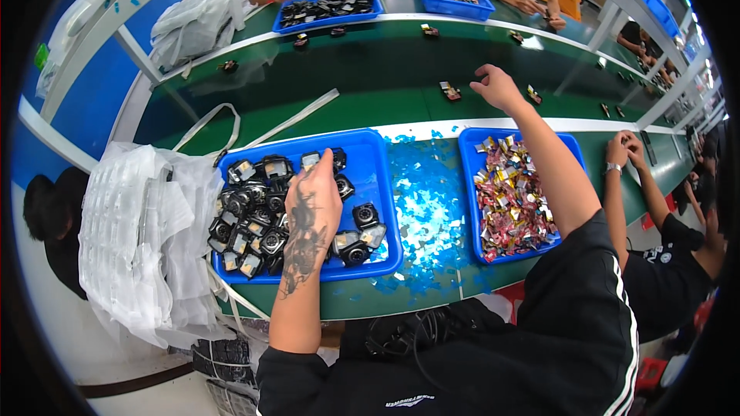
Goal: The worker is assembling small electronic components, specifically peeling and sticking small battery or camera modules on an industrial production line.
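My left hand (pixel 314 199), back of it upward, rests over black square watch-like casings (pixel 271 240) in a blue tray (pixel 385 216). One finger or thumb points up past a silvery-faced casing (pixel 310 160); the other fingers are hidden, and so is anything they may hold. Stretched out over the green conveyor belt (pixel 370 100), my right hand (pixel 497 89) has its fingertips apart with nothing seen between them. Just left of those fingertips, a small part with a silvery piece (pixel 450 92) lies on the belt. Another small part (pixel 533 94) lies to the hand's right.
A second blue tray (pixel 472 185) of small reddish and yellow parts sits beneath my right forearm. Blue film scraps (pixel 428 216) cover the bench between trays. Stacked translucent plastic trays (pixel 131 239) stand at left. Co-workers sit opposite and at right; white frame posts (pixel 139 54) rise beside the belt.
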`<state>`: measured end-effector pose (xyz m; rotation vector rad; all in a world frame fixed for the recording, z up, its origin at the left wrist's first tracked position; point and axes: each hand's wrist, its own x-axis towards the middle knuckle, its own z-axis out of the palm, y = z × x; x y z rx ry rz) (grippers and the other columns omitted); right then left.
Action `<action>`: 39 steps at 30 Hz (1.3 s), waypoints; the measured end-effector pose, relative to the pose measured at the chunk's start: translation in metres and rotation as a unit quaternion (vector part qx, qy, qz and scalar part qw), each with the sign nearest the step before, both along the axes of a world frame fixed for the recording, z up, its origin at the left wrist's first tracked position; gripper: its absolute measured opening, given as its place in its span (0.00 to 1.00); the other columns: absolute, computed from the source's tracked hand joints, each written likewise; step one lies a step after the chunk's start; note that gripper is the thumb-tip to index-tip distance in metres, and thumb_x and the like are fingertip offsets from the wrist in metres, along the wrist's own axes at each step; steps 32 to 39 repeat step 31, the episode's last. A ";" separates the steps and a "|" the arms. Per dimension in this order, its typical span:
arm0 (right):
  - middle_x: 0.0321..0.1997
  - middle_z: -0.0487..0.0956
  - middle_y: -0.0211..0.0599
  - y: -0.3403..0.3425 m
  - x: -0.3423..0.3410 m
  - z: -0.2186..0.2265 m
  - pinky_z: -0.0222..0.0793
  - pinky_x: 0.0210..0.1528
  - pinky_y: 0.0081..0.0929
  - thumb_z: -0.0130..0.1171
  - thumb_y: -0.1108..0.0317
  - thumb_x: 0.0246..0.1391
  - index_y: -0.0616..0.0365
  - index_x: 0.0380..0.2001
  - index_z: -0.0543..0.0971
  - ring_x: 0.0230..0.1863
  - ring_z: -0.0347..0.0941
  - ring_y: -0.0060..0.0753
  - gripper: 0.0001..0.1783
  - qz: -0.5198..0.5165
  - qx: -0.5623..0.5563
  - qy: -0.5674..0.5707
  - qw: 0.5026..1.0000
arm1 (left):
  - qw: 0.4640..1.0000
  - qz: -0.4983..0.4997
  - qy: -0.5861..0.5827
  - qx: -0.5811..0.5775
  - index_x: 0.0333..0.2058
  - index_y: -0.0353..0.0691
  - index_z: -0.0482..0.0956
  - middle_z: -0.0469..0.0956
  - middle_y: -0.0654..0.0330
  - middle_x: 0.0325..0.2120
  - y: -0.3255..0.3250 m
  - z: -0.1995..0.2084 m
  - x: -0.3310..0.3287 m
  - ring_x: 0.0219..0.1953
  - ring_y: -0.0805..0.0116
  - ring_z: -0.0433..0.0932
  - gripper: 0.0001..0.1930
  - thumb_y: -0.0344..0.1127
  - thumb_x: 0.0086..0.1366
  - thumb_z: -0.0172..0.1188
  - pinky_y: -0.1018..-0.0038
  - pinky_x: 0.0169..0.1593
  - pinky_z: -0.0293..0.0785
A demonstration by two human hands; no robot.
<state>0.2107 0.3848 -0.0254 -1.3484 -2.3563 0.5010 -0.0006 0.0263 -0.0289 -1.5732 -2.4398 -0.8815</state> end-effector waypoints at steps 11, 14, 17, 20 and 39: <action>0.24 0.80 0.39 -0.096 0.098 0.042 0.71 0.32 0.31 0.66 0.70 0.45 0.61 0.27 0.81 0.27 0.78 0.36 0.07 0.162 -0.039 -0.130 0.977 | 0.665 -0.189 -0.718 0.084 0.47 0.35 0.69 0.80 0.48 0.41 0.004 0.020 0.037 0.33 0.66 0.83 0.11 0.30 0.69 0.52 0.71 0.38 0.84; 0.25 0.81 0.40 -0.111 0.104 0.033 0.72 0.33 0.33 0.68 0.68 0.43 0.60 0.26 0.81 0.28 0.78 0.39 0.08 0.151 -0.043 -0.157 0.975 | 0.654 -0.173 -0.730 0.102 0.47 0.35 0.69 0.79 0.48 0.44 0.005 0.014 0.047 0.34 0.68 0.82 0.12 0.26 0.65 0.57 0.71 0.40 0.84; 0.27 0.80 0.42 -0.120 0.105 0.019 0.72 0.35 0.33 0.68 0.68 0.42 0.60 0.26 0.81 0.31 0.78 0.40 0.09 0.164 0.032 -0.139 0.976 | 0.657 -0.177 -0.724 0.111 0.46 0.37 0.70 0.77 0.50 0.46 0.003 0.010 0.050 0.36 0.67 0.81 0.14 0.23 0.62 0.59 0.70 0.44 0.81; 0.28 0.79 0.42 -0.122 0.124 0.031 0.72 0.38 0.31 0.66 0.74 0.46 0.63 0.30 0.78 0.32 0.77 0.37 0.08 0.127 0.008 -0.016 0.992 | 0.656 -0.184 -0.726 0.094 0.45 0.34 0.72 0.77 0.55 0.42 0.013 0.010 0.055 0.38 0.69 0.79 0.13 0.22 0.62 0.59 0.72 0.44 0.81; 0.34 0.78 0.29 -0.192 0.119 0.060 0.72 0.42 0.18 0.63 0.75 0.53 0.62 0.35 0.80 0.38 0.74 0.17 0.06 0.215 -0.161 0.156 0.950 | 0.778 -0.227 -0.585 0.001 0.60 0.40 0.68 0.75 0.55 0.47 0.011 0.001 0.068 0.43 0.70 0.76 0.20 0.37 0.72 0.49 0.73 0.42 0.79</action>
